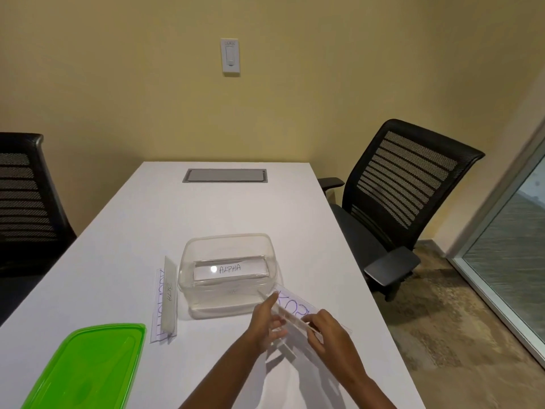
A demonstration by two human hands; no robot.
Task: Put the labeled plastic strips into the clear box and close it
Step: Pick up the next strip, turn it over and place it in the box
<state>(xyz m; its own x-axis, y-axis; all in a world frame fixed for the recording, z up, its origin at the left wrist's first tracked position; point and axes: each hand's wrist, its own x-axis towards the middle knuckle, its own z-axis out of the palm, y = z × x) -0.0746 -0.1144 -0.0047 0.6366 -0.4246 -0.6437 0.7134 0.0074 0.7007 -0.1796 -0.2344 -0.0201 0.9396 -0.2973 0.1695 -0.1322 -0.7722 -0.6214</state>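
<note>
The clear box (188,261) stands open on the white table, and a strip labeled ALPHA (230,269) lies inside it. Just left of the box lie two strips, a white one marked BETA (169,296) resting on a flatter one with blue writing (157,308). Near the box's front right corner my left hand (267,323) and my right hand (327,332) both grip a clear strip with blue letters (292,307), tilted above the table. The green lid (85,367) lies at the front left.
The white table (147,219) has a grey cable hatch (225,175) at its far end. A black mesh chair (404,190) stands at the right side, another black chair (23,196) at the left. A glass wall runs along the far right.
</note>
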